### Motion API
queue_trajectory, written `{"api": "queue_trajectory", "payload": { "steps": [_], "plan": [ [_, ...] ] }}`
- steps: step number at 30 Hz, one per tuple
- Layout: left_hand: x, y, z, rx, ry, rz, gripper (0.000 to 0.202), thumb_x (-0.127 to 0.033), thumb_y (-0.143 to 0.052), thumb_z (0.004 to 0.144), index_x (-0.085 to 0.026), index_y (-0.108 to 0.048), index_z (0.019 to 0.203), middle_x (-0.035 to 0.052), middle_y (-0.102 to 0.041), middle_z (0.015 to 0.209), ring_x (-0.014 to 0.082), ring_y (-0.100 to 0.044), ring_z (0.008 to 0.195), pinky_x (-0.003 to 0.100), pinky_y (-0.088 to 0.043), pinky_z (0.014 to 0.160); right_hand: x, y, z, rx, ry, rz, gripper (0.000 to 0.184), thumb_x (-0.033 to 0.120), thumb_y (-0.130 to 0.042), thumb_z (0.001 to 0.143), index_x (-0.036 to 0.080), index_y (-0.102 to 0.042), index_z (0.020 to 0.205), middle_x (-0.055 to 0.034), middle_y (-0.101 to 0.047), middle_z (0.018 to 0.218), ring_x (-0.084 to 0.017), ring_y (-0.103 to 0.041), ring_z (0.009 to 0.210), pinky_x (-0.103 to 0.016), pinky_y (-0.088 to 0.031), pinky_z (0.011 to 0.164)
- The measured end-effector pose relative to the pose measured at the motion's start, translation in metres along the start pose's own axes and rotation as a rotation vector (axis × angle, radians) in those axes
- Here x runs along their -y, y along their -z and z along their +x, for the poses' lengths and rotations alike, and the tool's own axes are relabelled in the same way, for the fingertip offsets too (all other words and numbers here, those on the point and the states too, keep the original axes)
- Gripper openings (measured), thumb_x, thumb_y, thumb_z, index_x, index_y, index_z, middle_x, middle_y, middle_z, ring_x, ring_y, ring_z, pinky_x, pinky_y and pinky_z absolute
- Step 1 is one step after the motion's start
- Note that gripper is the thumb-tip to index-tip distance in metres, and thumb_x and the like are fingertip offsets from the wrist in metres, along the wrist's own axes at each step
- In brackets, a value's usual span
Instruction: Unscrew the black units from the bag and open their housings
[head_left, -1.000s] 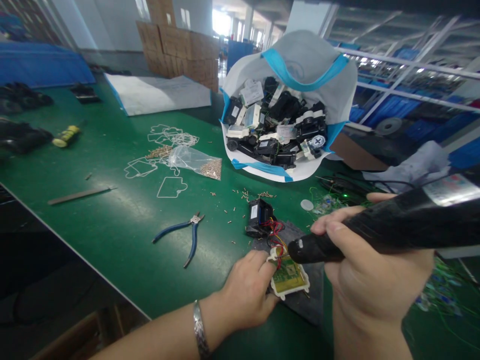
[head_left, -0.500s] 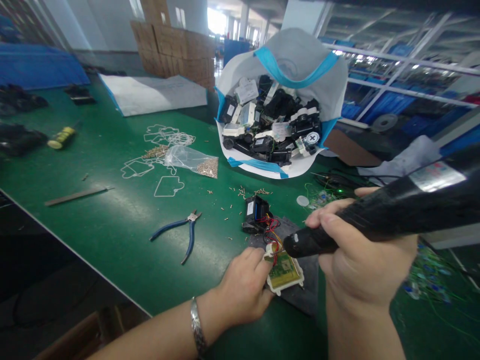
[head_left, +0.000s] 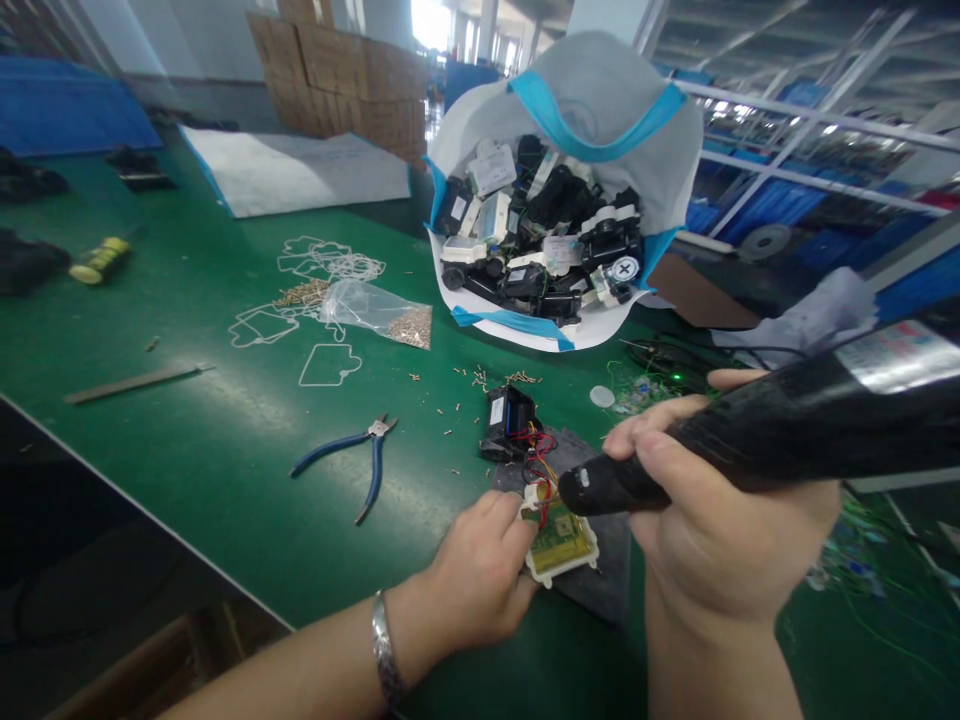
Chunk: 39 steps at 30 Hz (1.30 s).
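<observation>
My right hand (head_left: 720, 500) is wrapped round a black electric screwdriver (head_left: 780, 420), whose tip points down and left at a small circuit board in a white frame (head_left: 562, 545). My left hand (head_left: 484, 565) grips that board's left edge; its fingertips are partly hidden. Red, yellow and black wires (head_left: 541, 455) run from the board to an open black housing (head_left: 508, 422) just behind it. Under the board lies a dark grey pad (head_left: 611, 580). Whether the bit touches a screw is too small to tell.
Blue-handled cutters (head_left: 369, 455) lie left of my left hand. Loose screws (head_left: 517, 378), a bag of screws (head_left: 409, 325) and white gaskets (head_left: 330, 366) are farther back. A white bag (head_left: 675, 160) full of housings stands behind. Green wires (head_left: 862, 550) lie at right.
The view has shifted slightly, so the table's things appear a little farther left and higher. Both hands keep the same hold on the board and the screwdriver.
</observation>
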<state>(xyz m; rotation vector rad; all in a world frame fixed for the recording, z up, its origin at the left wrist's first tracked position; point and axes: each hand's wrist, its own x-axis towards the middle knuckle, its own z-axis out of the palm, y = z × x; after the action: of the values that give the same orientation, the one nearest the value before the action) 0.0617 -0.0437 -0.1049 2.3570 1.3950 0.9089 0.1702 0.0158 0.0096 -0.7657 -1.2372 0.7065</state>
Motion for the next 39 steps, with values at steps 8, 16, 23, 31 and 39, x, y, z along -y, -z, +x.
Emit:
{"api": "queue_trajectory", "payload": {
  "steps": [8,16,23,31,39],
  "plan": [
    [0.0004,0.0001,0.0001,-0.033,-0.015,-0.003,0.021,-0.018,-0.053,0.067,-0.01,-0.055,0.086,0.0146,-0.055,0.09,0.0262,-0.05,0.085,0.041,-0.049,0.071,-0.0021,0.0014,0.0005,-0.018,-0.019,0.006,0.034,0.005,-0.06,0.062,0.016,-0.047,0.091,0.0034,-0.055,0.059,-0.014,-0.051,0.048,-0.031,-0.046,0.054],
    [0.0018,-0.0018,0.0,-0.062,-0.012,0.011,0.021,-0.019,-0.053,0.066,-0.011,-0.055,0.086,0.014,-0.055,0.09,0.0253,-0.051,0.081,0.04,-0.05,0.068,-0.0062,-0.0011,0.0021,-0.037,-0.019,0.01,0.033,0.005,-0.059,0.061,0.016,-0.047,0.089,0.0047,-0.054,0.057,-0.014,-0.051,0.046,-0.032,-0.045,0.055],
    [0.0016,0.0002,0.0024,-0.07,-0.023,0.014,0.024,-0.019,-0.054,0.064,-0.01,-0.055,0.087,0.0144,-0.055,0.091,0.0257,-0.051,0.082,0.039,-0.05,0.069,-0.003,0.0022,0.0016,-0.04,-0.002,-0.004,0.037,0.005,-0.059,0.062,0.016,-0.047,0.095,0.0035,-0.055,0.059,-0.015,-0.051,0.048,-0.033,-0.046,0.056],
    [0.0014,-0.003,0.0005,-0.073,-0.013,0.006,0.023,-0.018,-0.054,0.065,-0.01,-0.056,0.086,0.015,-0.055,0.091,0.0257,-0.05,0.082,0.039,-0.049,0.069,-0.0061,0.0007,0.0024,-0.008,-0.008,0.04,0.034,0.003,-0.058,0.061,0.016,-0.046,0.091,0.0036,-0.054,0.057,-0.014,-0.051,0.047,-0.03,-0.046,0.051],
    [0.0015,-0.0017,0.0009,-0.091,-0.023,0.008,0.023,-0.019,-0.054,0.066,-0.01,-0.055,0.086,0.0145,-0.055,0.09,0.0254,-0.05,0.081,0.039,-0.049,0.068,-0.0051,-0.0018,0.0033,-0.017,-0.018,0.053,0.031,0.002,-0.058,0.061,0.015,-0.046,0.087,0.0036,-0.053,0.057,-0.014,-0.051,0.046,-0.03,-0.046,0.05]
  ]
}}
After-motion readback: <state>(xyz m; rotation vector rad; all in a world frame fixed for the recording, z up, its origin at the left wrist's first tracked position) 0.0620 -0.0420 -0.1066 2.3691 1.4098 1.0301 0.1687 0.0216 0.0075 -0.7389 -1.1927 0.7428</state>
